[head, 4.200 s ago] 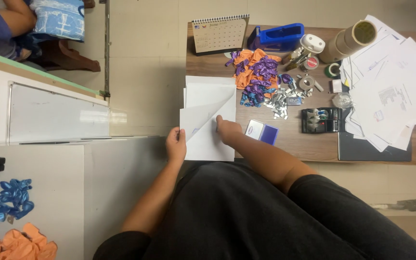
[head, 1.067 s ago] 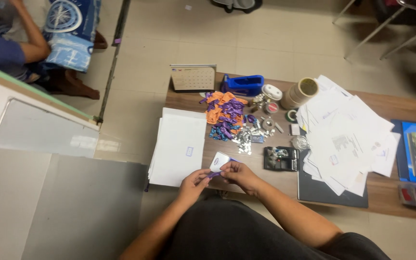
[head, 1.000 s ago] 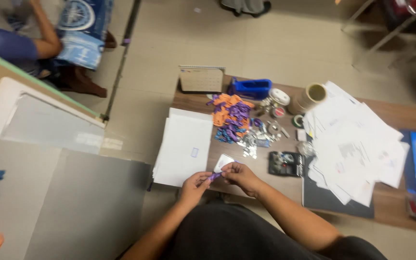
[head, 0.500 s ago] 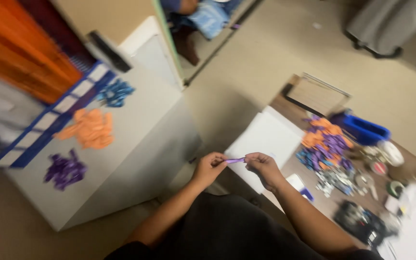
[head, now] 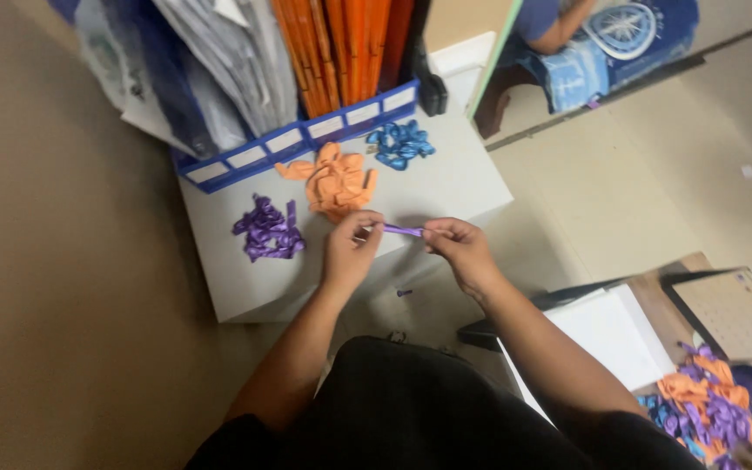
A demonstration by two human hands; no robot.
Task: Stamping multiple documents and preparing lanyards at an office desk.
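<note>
Two hands work just above the person's dark lap, over the near edge of a grey cabinet top (head: 446,187). The left hand (head: 347,252) is curled, its fingertips pinching one end of a purple balloon (head: 403,231). The right hand (head: 459,248) pinches the other end, so the uninflated balloon is stretched in a short straight line between them, held in the air above the cabinet top and not resting on it.

To the near right, a stack of white paper (head: 607,335) lies on a brown table, with a mixed pile of orange, purple and blue balloons (head: 698,409) at the table's near right corner. A desk calendar (head: 728,313) stands just beyond that pile.

Farther out on the grey top lie three sorted heaps, set apart from one another. A purple heap (head: 267,231) lies to the left, an orange heap (head: 334,180) just beyond the left hand, and a blue heap (head: 400,144) farther right.

Behind them a blue file rack (head: 302,139) holds white papers and orange folders. At the far right, past a partition edge, another person sits on a patterned blue cushion (head: 611,39).
</note>
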